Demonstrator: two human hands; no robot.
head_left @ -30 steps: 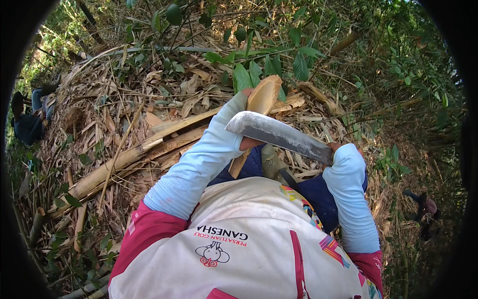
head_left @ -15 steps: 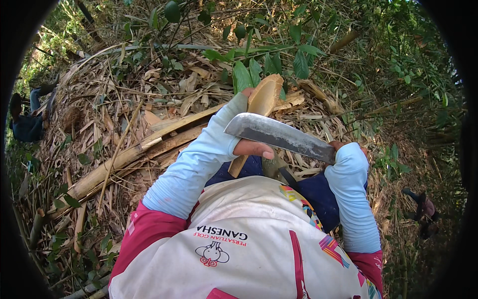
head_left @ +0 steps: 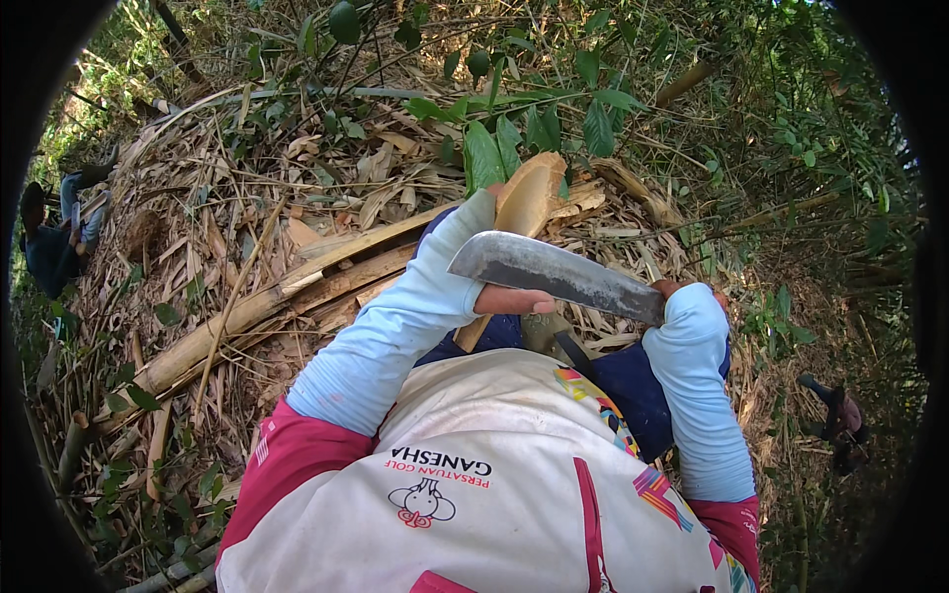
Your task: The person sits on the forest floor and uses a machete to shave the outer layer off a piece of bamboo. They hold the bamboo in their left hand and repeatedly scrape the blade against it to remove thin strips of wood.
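Here, from afar, I see the left hand (head_left: pixel 502 298) grasping a pale, hollowed wood piece (head_left: pixel 530 196), its rough upper end rising beyond the fingers and its narrow lower end showing below the thumb; the right hand (head_left: pixel 682 300) is clenched around the handle end of a machete (head_left: pixel 554 273), whose grip I cannot make out; the blade reaches leftward in front of the wood, though I cannot tell whether the two touch; the thumb lies along the blade's lower edge; a split log (head_left: pixel 227 321) slants over dry leaves (head_left: pixel 287 183) to the left; another person (head_left: pixel 49 252) is at the far left.
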